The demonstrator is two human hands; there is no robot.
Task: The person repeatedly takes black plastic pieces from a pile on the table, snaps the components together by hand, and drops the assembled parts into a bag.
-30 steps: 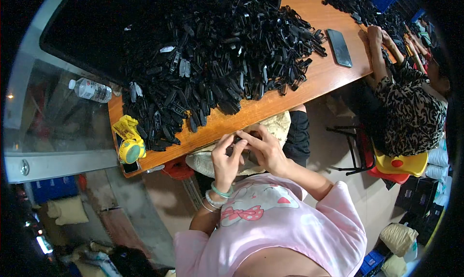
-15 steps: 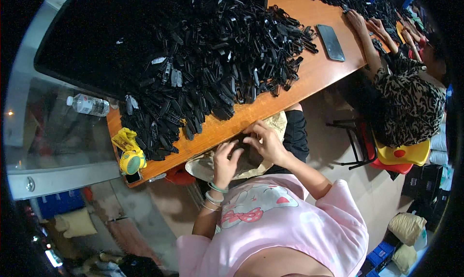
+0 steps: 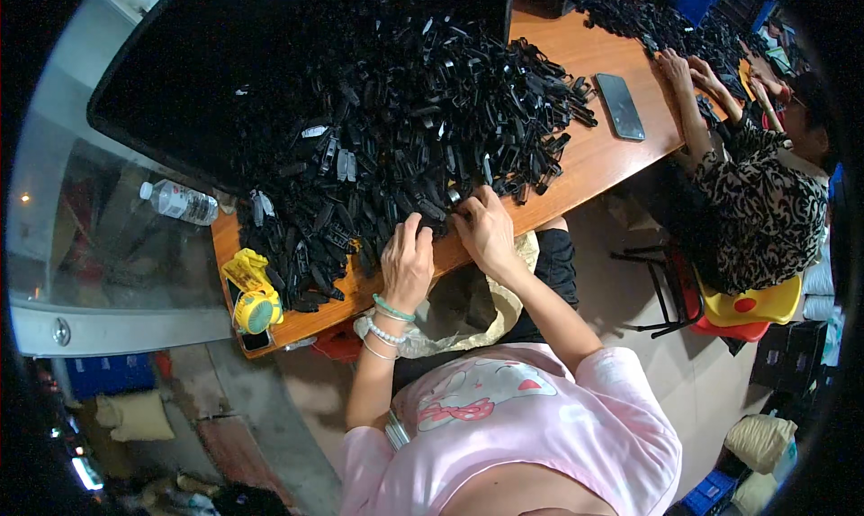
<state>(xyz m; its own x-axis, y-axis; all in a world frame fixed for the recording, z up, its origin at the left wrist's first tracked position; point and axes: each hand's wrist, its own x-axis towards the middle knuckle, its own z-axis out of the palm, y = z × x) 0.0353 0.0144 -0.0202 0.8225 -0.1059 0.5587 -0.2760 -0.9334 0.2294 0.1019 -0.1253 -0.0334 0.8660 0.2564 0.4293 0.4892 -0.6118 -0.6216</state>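
A large heap of small black plastic clip-like parts covers much of the wooden table in front of me. At its near edge my left hand touches the parts, fingers bent and slightly apart. Just to the right, my right hand reaches into the heap with thumb and forefinger apart, beside a shiny piece. Neither hand shows a part firmly in its grip, though the fingertips are partly hidden. Below my hands, between the table edge and my lap, a pale sack hangs with its mouth open and dark contents inside.
A yellow-and-green handheld fan stands at the table's left corner, near a plastic bottle. A phone lies on the right part of the wooden table. Beyond it a co-worker sits handling parts, on a yellow-and-red stool.
Both hands have moved forward from over the sack to the heap's near edge. The whole view has shifted slightly, with the table sitting lower in the picture.
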